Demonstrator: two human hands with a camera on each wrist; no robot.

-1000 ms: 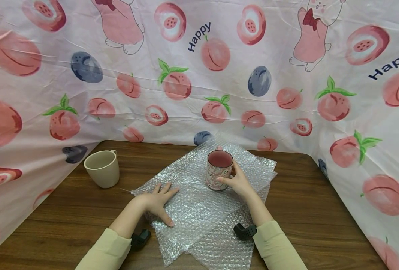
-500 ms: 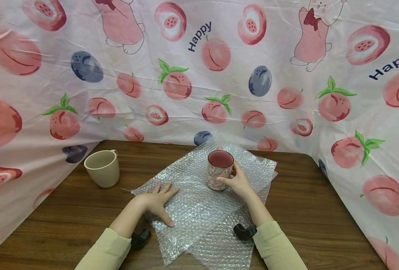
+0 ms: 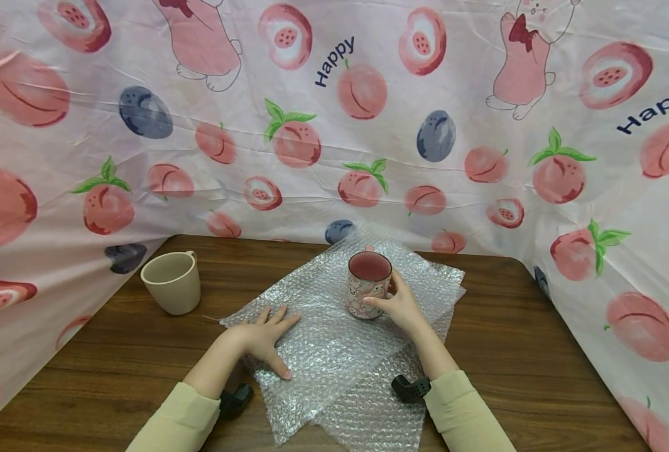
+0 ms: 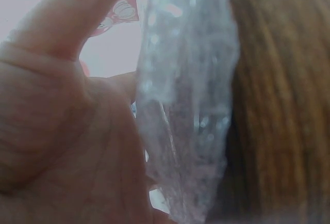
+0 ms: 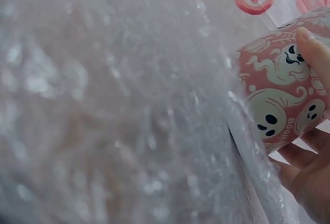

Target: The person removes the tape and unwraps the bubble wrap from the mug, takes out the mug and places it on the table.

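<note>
A pink mug (image 3: 362, 290) with white ghost figures stands upright on the bubble wrap (image 3: 323, 351), its handle turned to the back. My right hand (image 3: 399, 306) grips the mug's right side, thumb at the front; the right wrist view shows the ghost-printed mug (image 5: 281, 100) between thumb and fingers. With fingers spread, my left hand (image 3: 263, 342) rests on the left edge of the bubble wrap. In the left wrist view the palm of the left hand (image 4: 67, 131) is beside the edge of the bubble wrap (image 4: 185, 105), blurred.
A plain beige mug (image 3: 173, 284) stands at the left on the brown wooden table (image 3: 515, 351). Overlapping sheets make up the bubble wrap. A fruit-printed cloth (image 3: 334, 138) hangs behind and along both sides of the table.
</note>
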